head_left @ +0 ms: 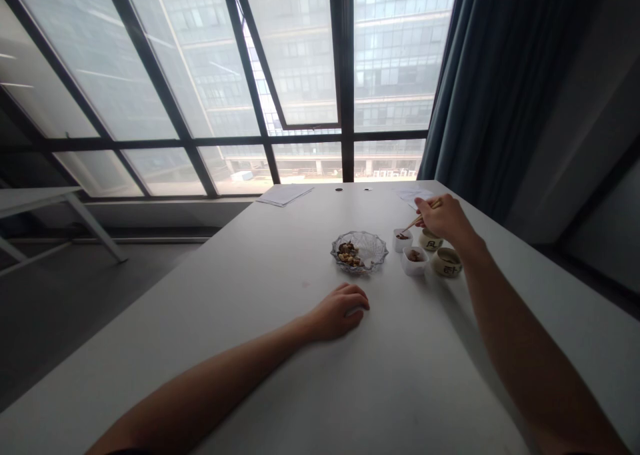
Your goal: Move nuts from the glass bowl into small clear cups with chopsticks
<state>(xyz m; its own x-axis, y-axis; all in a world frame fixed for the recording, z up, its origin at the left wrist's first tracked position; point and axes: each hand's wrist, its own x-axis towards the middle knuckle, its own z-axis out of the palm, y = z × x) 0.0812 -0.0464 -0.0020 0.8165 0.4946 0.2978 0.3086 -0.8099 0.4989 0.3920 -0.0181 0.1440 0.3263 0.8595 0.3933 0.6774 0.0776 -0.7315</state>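
My right hand [443,216] is closed around a pair of chopsticks [414,223]. Their tips reach down into the farther small white cup [401,243], which has dark bits inside. Just nearer stands a second white cup [414,263] with reddish-brown contents. Two round cream-coloured pots with dark characters sit to the right: the far pot [431,240] is partly hidden by my hand, and the near pot [447,264] is open on top. A clear glass dish [375,253] holds brown and pale pieces on its left side. In front of it, my left hand [340,311] rests loosely curled, thumb apart, holding nothing.
All this stands on a long white table [240,368]. Paper sheets [286,195] lie at its far left, with more paper [413,193] at the far right. Windows [293,55] line the back, one pane tilted open; a dark curtain [490,81] hangs at the right.
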